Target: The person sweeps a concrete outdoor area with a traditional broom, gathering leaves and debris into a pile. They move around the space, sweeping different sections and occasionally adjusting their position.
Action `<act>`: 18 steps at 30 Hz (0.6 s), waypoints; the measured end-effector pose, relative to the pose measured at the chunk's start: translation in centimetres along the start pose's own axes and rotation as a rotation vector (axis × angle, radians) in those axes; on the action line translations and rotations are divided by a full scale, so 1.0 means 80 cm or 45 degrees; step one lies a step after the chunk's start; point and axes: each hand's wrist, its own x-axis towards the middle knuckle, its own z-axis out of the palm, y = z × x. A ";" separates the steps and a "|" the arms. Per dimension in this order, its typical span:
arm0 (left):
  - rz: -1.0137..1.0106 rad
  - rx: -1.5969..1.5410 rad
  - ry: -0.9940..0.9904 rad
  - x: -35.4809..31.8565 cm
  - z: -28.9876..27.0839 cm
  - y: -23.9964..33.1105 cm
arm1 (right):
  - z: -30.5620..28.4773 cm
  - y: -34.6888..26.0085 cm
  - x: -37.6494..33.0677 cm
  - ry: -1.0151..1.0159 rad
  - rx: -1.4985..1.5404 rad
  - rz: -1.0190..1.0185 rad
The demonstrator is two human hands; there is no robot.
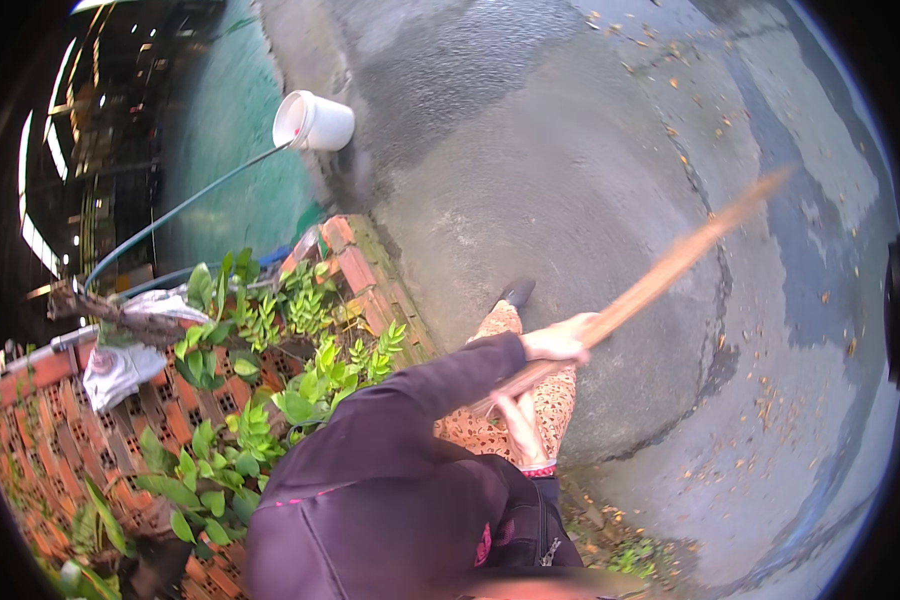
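Left grip (558,342): closed around the wooden pole (660,278), fingers wrapped over the shaft at the end of a dark purple sleeve (440,385). Right grip (518,425): placed lower on the same pole, close to the body, against patterned trousers (550,400); it appears closed on the shaft, though the fingers are partly hidden.

Pole position: the shaft runs from the hands upward and to the right, above the pavement. Its far end is motion-blurred; what it carries cannot be determined.

Near field: a low brick border (355,265) and green plants (270,400) lie just beside the person's left side. A grey cloth (120,365) rests on the brick lattice.

Mid field: the concrete pavement (530,170) is dark and looks wet, with cracks and scattered leaf debris (770,400).

Far field: a white bucket (313,121) lies tipped on its side, with a green hose (180,205) leading to its mouth.

Hazards, as judged:
- Wet concrete may cause a slip during a swing.
- The cracks may catch the pole's end.
- The hands sit close together, so leverage is limited and the shaft may twist.
- A wide swing to the left may strike the plants or the brickwork.
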 end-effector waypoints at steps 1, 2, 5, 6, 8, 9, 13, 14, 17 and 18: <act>0.008 -0.055 0.155 -0.035 -0.024 -0.017 | -0.005 -0.004 0.002 -0.209 -0.266 0.057; -0.051 -0.008 0.298 -0.070 -0.048 -0.036 | -0.012 -0.010 0.005 -0.238 -0.380 0.093; -0.279 0.185 0.872 -0.157 -0.110 -0.114 | -0.055 -0.041 0.025 -0.092 -0.123 0.004; -0.335 -0.057 1.026 -0.174 -0.128 -0.143 | -0.072 -0.053 0.030 0.097 -0.101 -0.021; -0.474 -0.519 1.168 -0.201 -0.185 -0.198 | -0.103 -0.071 0.032 0.366 -0.099 -0.091; -0.357 -0.707 1.166 -0.207 -0.226 -0.219 | -0.116 -0.079 0.030 0.472 -0.086 -0.100; -0.243 -1.446 1.114 -0.182 -0.404 -0.250 | -0.131 -0.111 0.018 0.732 -0.125 -0.128; -0.122 -1.482 1.097 -0.153 -0.442 -0.240 | -0.125 -0.123 0.017 0.728 -0.126 -0.139; -0.307 -1.230 1.216 -0.026 -0.465 -0.186 | -0.086 -0.161 0.041 1.006 -0.197 -0.126; -0.356 -0.935 1.239 0.019 -0.436 -0.165 | -0.068 -0.174 0.055 1.002 -0.170 -0.143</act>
